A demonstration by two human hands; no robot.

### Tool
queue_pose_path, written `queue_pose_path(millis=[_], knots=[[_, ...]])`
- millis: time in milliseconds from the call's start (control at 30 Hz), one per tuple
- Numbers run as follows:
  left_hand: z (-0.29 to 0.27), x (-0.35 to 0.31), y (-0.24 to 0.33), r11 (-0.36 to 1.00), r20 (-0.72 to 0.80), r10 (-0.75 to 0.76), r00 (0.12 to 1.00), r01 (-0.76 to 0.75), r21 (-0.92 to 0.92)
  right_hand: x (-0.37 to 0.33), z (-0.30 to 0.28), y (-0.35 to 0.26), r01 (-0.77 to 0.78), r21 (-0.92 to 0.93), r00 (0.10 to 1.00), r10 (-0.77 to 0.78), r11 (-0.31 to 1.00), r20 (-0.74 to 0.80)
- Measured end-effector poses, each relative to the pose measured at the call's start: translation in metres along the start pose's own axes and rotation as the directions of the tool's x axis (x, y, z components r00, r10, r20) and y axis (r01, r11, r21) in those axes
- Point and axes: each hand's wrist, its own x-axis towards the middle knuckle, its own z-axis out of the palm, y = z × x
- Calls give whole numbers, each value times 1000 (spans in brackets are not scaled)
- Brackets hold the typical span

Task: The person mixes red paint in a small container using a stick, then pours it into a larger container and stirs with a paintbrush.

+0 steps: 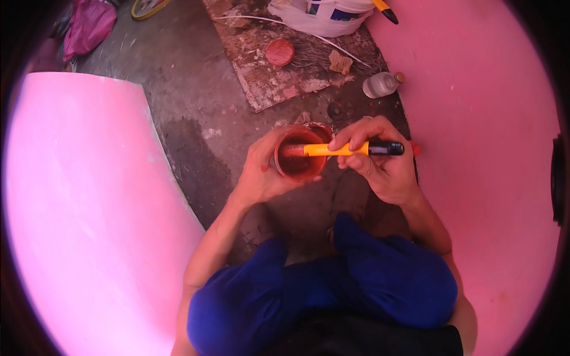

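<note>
My left hand point(261, 167) is wrapped round the side of a small open cup point(278, 168) with red paint inside, tilted so that its mouth shows. My right hand point(380, 160) grips the yellow handle of a paintbrush point(317, 149), fingers on top and thumb below. The brush lies nearly level across the cup's mouth. Its black handle end points right, while its other end reaches into the cup, where red paint hides the bristles. Just behind the cup, a second red-stained round rim point(320, 128) shows in part, between my hands.
Curved pink panels stand at left point(95, 196) and right point(481, 118). Ahead, a paint-stained board point(255, 77) bears a red lid point(280, 52), a crumbly tan block point(340, 62) and a bagged white bucket point(332, 15). A clear bottle point(380, 86) stands by the right panel.
</note>
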Motion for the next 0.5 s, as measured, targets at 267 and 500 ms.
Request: queue_pose_path(millis=[267, 500], knots=[[-6, 2, 9, 995, -10, 80, 997, -80, -67, -6, -8, -2, 128, -191, 991, -119, 973, 58], [-5, -3, 6, 983, -16, 182, 983, -182, 15, -6, -3, -20, 40, -250, 999, -35, 968, 24]])
